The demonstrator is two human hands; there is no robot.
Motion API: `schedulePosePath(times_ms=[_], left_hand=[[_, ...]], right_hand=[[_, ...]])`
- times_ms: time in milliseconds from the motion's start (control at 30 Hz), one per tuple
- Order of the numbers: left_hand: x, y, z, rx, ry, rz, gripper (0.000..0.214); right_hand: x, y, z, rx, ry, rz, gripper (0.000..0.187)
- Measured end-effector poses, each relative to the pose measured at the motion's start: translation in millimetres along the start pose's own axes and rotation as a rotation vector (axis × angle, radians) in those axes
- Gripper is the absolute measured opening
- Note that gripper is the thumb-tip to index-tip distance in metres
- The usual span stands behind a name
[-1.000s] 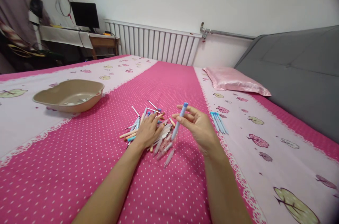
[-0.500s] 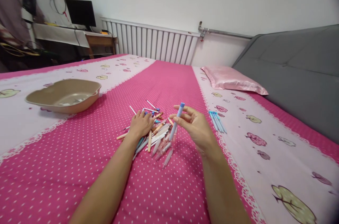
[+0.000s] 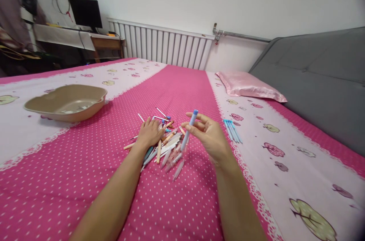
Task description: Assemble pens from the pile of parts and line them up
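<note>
Between the thumb and fingers of my right hand is a pale blue pen with a darker blue end, held upright at a slant above the bed. My left hand lies palm down with its fingers spread on a heap of pens and brushes. White, clear, grey and wooden-looking sticks make up this heap, and part of it is hidden under the hand. To the right, several blue pens lie side by side on the pale strip of the bedspread.
A beige plastic basin rests on the bed at the left, with small pale things inside. A pink pillow lies by the grey headboard. Behind the bed are a white radiator and a desk with a monitor.
The whole view has shifted slightly. Both hands keep nearly the same pose, the right still gripping the blue pen and the left still on the heap.
</note>
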State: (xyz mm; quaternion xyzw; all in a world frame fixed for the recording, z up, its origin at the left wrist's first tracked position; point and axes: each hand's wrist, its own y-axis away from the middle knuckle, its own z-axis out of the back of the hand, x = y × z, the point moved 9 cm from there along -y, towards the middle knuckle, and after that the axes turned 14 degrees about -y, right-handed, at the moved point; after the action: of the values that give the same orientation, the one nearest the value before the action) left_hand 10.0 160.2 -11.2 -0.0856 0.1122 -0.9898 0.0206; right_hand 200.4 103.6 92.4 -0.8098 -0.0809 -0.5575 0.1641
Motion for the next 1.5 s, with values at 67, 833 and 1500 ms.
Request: schedulePosePath(times_ms=[67,833,1500], left_hand=[[0.3,0.5,0.8,0.003,0.001,0.003,0.053],[4.4,-7.3,-2.7,0.06,0.086,0.011,0.043],[20.8,1.9,59.2,-0.344,1.108,0.151,0.037]], right_hand=[[0.8,0.5,-0.1,-0.005,0.007,0.0,0.046],[-0.3,-1.2,1.0,-0.004,-0.047,-0.004,0.046],[-7.3,-2.6,-3.9,0.014,-0.015,-0.031,0.037]])
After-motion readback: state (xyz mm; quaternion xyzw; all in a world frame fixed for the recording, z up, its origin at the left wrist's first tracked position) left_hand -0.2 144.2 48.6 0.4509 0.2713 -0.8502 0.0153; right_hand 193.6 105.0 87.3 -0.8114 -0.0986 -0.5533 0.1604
